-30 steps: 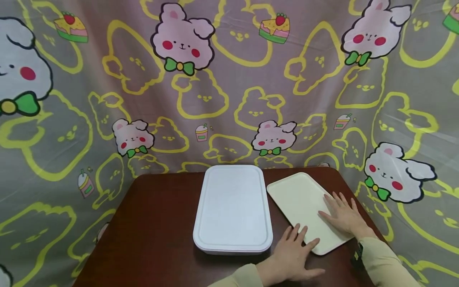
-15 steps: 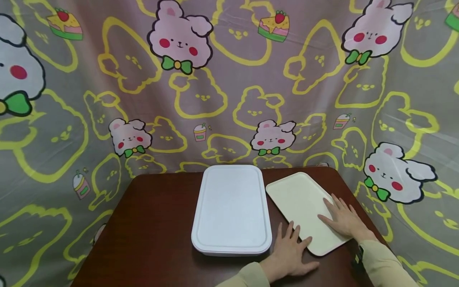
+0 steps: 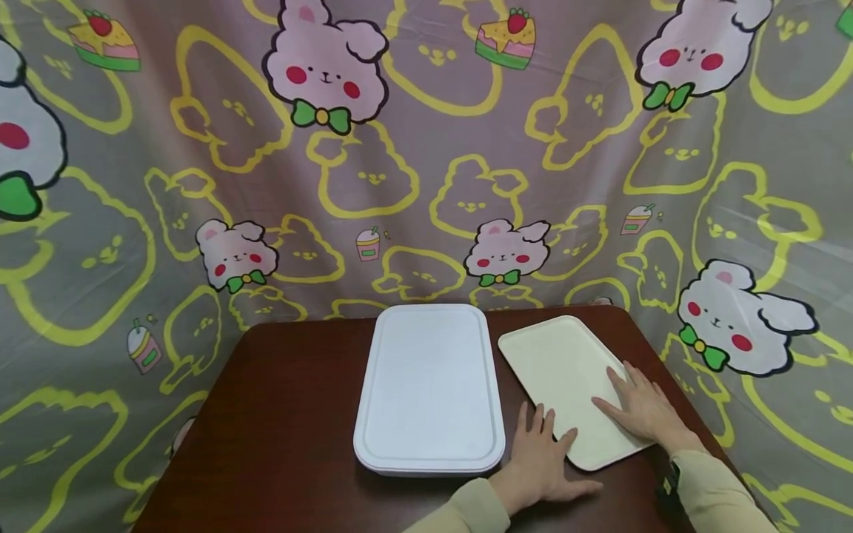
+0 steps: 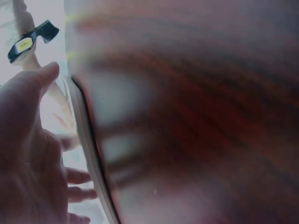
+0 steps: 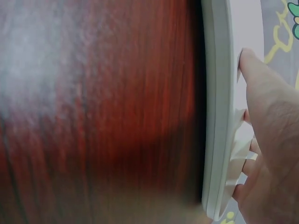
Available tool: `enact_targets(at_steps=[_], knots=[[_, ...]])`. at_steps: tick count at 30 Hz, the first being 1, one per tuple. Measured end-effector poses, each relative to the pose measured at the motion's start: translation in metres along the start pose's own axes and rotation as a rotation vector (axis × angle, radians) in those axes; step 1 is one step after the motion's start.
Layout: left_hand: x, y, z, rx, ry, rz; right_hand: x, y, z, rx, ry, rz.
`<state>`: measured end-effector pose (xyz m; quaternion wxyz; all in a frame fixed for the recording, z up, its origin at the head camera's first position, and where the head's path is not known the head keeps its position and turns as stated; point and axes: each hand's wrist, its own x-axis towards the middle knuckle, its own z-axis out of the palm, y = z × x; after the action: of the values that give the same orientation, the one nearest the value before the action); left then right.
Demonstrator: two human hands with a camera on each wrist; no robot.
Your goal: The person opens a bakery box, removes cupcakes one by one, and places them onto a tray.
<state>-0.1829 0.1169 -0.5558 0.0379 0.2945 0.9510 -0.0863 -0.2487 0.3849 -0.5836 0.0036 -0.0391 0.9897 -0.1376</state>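
Observation:
A cream rectangular tray (image 3: pixel 560 370) lies askew on the right side of the dark wooden table. The fingertips of my left hand (image 3: pixel 536 466) touch its near left edge, the fingers spread and fairly straight. My right hand (image 3: pixel 643 411) rests over its right edge with the fingers stretched across the surface. In the left wrist view, the left hand (image 4: pixel 28 154) has its fingertips at the tray's rim (image 4: pixel 88 135). The right wrist view shows the right hand's thumb (image 5: pixel 252 70) along the pale tray edge (image 5: pixel 219 116).
Left of the tray stands a white lidded box (image 3: pixel 429 385), close to the left hand. The reddish-brown table (image 3: pixel 286 414) reaches back to a patterned curtain (image 3: pixel 413 148) that surrounds it on the back and sides.
The left hand has shifted slightly left and forward along the tray's edge. The tray has moved a little away from the white box, with the right hand on it. The head view has turned slightly.

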Motion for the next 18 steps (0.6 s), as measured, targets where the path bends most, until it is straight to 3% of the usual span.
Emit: enact_targets(at_steps=[10,18], knots=[[0.013,0.004,0.002,0.069,0.015,-0.077,-0.005,-0.005,-0.002,-0.012,-0.018,0.049],[0.027,0.011,0.0,0.057,-0.023,-0.149,-0.016,-0.008,-0.002,-0.012,-0.006,0.077]])
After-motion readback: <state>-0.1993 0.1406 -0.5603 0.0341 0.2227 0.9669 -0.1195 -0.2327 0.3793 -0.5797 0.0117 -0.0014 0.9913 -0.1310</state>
